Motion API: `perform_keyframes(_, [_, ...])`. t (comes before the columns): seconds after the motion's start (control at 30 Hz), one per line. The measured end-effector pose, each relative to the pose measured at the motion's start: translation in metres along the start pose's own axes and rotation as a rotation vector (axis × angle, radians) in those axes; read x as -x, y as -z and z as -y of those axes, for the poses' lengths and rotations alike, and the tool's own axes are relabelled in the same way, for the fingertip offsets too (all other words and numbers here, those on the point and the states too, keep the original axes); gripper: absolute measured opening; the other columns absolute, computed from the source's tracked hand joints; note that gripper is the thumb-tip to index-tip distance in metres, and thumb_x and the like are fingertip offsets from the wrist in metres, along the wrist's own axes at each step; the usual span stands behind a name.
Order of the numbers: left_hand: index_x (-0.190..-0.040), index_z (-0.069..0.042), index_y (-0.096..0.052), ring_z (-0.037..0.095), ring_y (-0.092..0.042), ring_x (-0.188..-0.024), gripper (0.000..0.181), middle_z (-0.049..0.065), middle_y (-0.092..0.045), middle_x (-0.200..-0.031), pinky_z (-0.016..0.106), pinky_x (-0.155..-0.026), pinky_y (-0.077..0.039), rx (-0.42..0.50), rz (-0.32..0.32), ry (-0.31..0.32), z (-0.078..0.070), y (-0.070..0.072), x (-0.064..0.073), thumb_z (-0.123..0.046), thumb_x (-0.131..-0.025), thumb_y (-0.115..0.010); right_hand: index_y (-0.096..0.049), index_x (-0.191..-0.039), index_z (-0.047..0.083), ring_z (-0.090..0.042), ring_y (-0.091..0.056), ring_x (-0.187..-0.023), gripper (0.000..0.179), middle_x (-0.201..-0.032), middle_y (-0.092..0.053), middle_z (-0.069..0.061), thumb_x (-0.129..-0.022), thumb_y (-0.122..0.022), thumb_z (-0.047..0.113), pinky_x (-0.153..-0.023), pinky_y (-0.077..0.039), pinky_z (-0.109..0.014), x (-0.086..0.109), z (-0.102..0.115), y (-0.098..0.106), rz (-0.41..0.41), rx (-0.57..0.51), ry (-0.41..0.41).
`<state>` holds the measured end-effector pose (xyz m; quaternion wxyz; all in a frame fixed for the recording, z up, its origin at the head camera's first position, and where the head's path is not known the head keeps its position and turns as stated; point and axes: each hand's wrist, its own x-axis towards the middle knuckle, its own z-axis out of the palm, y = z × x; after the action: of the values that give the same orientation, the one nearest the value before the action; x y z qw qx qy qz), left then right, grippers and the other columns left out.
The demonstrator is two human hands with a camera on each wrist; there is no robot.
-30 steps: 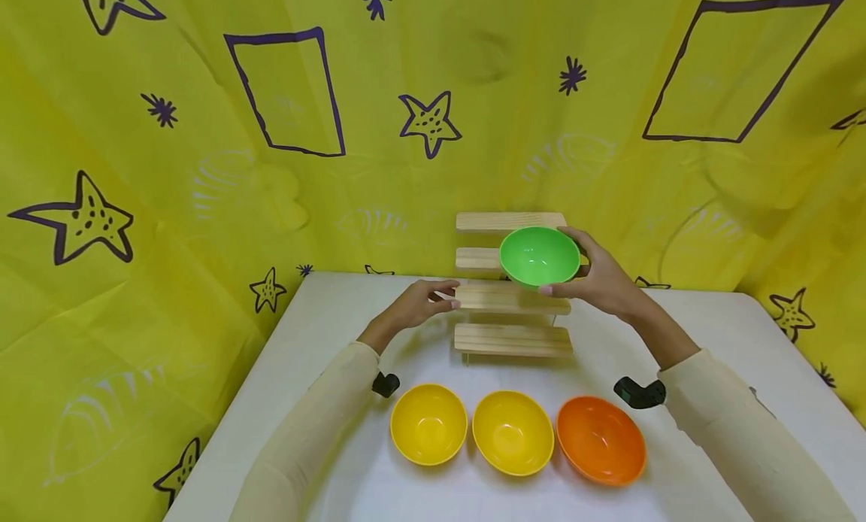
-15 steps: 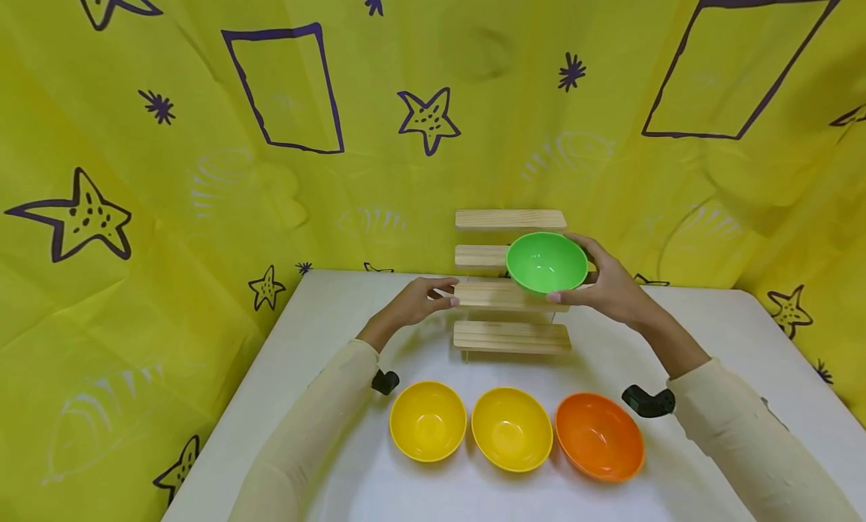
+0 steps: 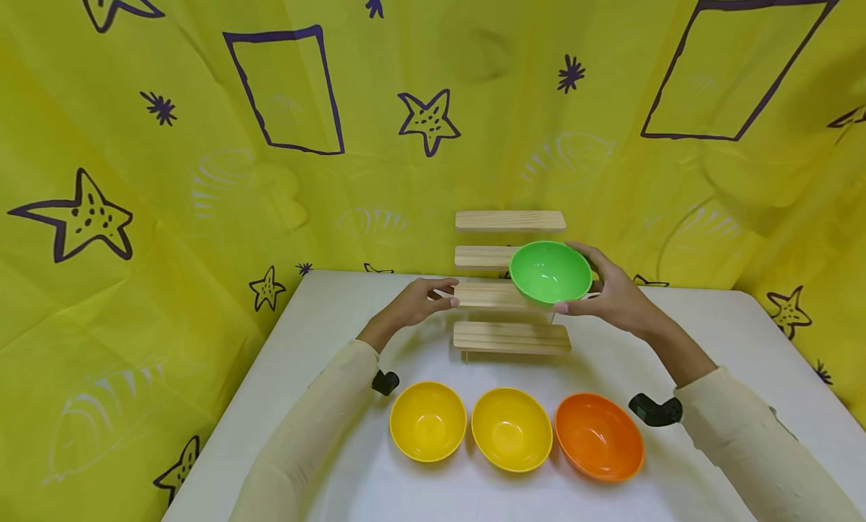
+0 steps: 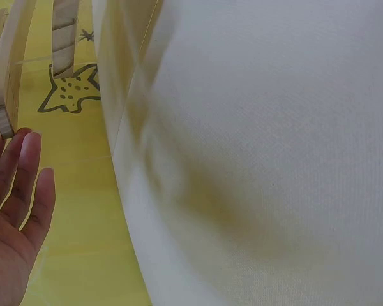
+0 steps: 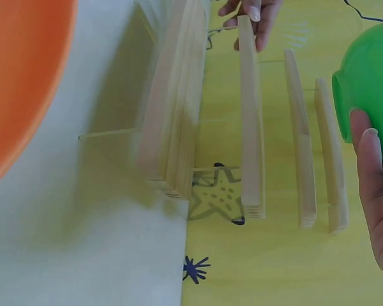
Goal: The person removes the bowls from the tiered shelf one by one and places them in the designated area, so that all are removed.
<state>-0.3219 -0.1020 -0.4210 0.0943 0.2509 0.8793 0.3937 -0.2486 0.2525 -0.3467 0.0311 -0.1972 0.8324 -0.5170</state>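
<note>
A light wooden stepped rack [image 3: 512, 338] with several slats stands toward the back of the table. At its left side my left hand [image 3: 421, 302] pinches the end of one middle slat [image 4: 3, 118] between thumb and fingers. My right hand [image 3: 617, 296] grips a bright green bowl [image 3: 550, 274] by its right side, thumb low and fingers behind. The bowl is in front of the rack's right part, mouth tilted toward the head camera, and hides part of two slats. From the right wrist view, the green bowl [image 5: 370, 83] shows apart from the slats.
Two yellow bowls [image 3: 428, 422] and an orange bowl [image 3: 599, 437] stand in a row on the white table [image 3: 379, 484], in front of the rack. A yellow cloth [image 3: 365, 183] with drawn stars hangs behind and at the sides.
My right hand has carried the green bowl slightly right and down, uncovering more of the upper slats. The left hand stays at the slat's end.
</note>
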Motion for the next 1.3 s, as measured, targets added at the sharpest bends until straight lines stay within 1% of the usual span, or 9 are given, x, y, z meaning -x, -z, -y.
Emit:
perform_keyframes(0.13, [-0.149,-0.018,-0.051,0.028,-0.065,-0.116,0.054,0.01,-0.065,-0.135,0.037,-0.092,-0.056,-0.004,0.0,0.0,0.0,0.0,0.0,-0.037,-0.1,-0.063,-0.019,-0.16,0.012,-0.029,-0.062,-0.104,0.098,-0.15,-0.032,-0.022,-0.083,-0.08,0.006,-0.078,-0.058,-0.028,0.004,-0.004,0.002,0.002,0.007,-0.005])
perform_keyframes(0.37, [-0.149,-0.018,-0.051,0.028,-0.065,-0.116,0.055,0.01,-0.065,-0.135,0.037,-0.093,-0.055,-0.013,0.007,-0.005,0.0,-0.001,-0.003,-0.038,-0.1,-0.063,-0.018,-0.16,0.01,-0.015,-0.065,-0.098,0.099,-0.15,-0.033,-0.022,-0.083,-0.08,0.005,-0.077,-0.059,-0.028,0.016,-0.011,0.005,0.004,0.005,-0.023])
perform_keyframes(0.63, [-0.149,-0.018,-0.051,0.028,-0.065,-0.116,0.055,0.011,-0.065,-0.135,0.037,-0.092,-0.055,-0.006,0.015,0.005,-0.001,0.0,-0.004,-0.037,-0.099,-0.064,-0.017,-0.159,0.007,-0.02,-0.066,-0.096,0.099,-0.148,-0.034,-0.023,-0.082,-0.08,0.005,-0.075,-0.059,-0.03,0.034,-0.019,0.007,0.005,0.026,-0.026])
perform_keyframes(0.8, [-0.149,-0.018,-0.051,0.028,-0.064,-0.119,0.055,0.01,-0.064,-0.136,0.038,-0.095,-0.055,-0.015,0.021,0.012,-0.003,0.001,-0.004,-0.037,-0.099,-0.064,-0.018,-0.159,0.007,-0.014,-0.067,-0.094,0.099,-0.147,-0.034,-0.022,-0.082,-0.08,0.004,-0.074,-0.06,-0.03,0.045,-0.026,0.008,0.001,0.022,-0.041])
perform_keyframes(0.9, [-0.149,-0.017,-0.052,0.028,-0.063,-0.119,0.055,0.01,-0.065,-0.135,0.039,-0.096,-0.054,-0.017,0.021,0.005,-0.003,0.001,-0.004,-0.037,-0.099,-0.065,-0.018,-0.159,0.007,-0.012,-0.067,-0.093,0.099,-0.147,-0.035,-0.022,-0.082,-0.08,0.004,-0.073,-0.06,-0.03,0.05,-0.029,0.009,-0.004,0.028,-0.04])
perform_keyframes(0.97, [-0.148,-0.016,-0.052,0.028,-0.064,-0.119,0.055,0.011,-0.065,-0.135,0.039,-0.097,-0.054,-0.02,0.016,-0.003,-0.004,0.002,-0.003,-0.037,-0.099,-0.065,-0.02,-0.158,0.007,-0.012,-0.067,-0.093,0.098,-0.146,-0.035,-0.021,-0.081,-0.08,0.003,-0.073,-0.06,-0.029,0.053,-0.032,0.008,-0.01,0.034,-0.034])
perform_keyframes(1.1, [-0.148,-0.013,-0.052,0.028,-0.064,-0.118,0.056,0.012,-0.065,-0.134,0.04,-0.098,-0.054,-0.035,0.01,-0.023,-0.004,0.003,-0.002,-0.035,-0.099,-0.065,-0.022,-0.157,0.007,-0.011,-0.066,-0.093,0.097,-0.144,-0.037,-0.017,-0.08,-0.081,0.003,-0.073,-0.06,-0.029,0.059,-0.036,0.006,-0.02,0.046,-0.023])
perform_keyframes(1.3, [-0.147,-0.011,-0.053,0.029,-0.065,-0.117,0.056,0.014,-0.065,-0.134,0.04,-0.097,-0.054,-0.041,0.008,-0.037,-0.004,0.003,-0.002,-0.034,-0.098,-0.066,-0.023,-0.158,0.007,-0.007,-0.065,-0.093,0.097,-0.137,-0.04,-0.003,-0.081,-0.08,0.002,-0.072,-0.06,-0.029,0.068,-0.042,0.007,-0.036,0.052,-0.021])
